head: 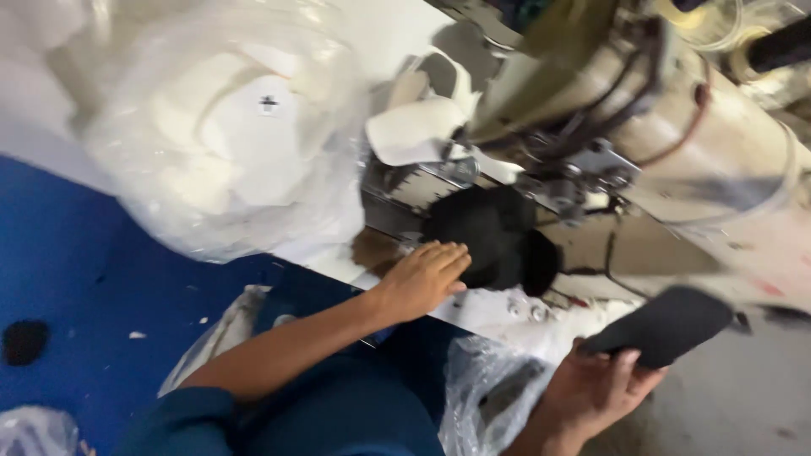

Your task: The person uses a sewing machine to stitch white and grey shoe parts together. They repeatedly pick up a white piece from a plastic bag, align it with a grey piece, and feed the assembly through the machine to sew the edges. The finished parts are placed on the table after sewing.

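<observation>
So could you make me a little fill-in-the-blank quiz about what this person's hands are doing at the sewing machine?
1. The left hand rests on a pile of ____-coloured fabric under the sewing machine.
2. The right hand holds a flat dark piece shaped like a shoe ____.
3. The clear plastic bag on the table holds ____-coloured pieces.

Missing words: black; sole; white

Bare forearms, bare hands, dark blue garment (338, 414)

Head camera looks steeply down, close above sewing machine (676, 160).
</observation>
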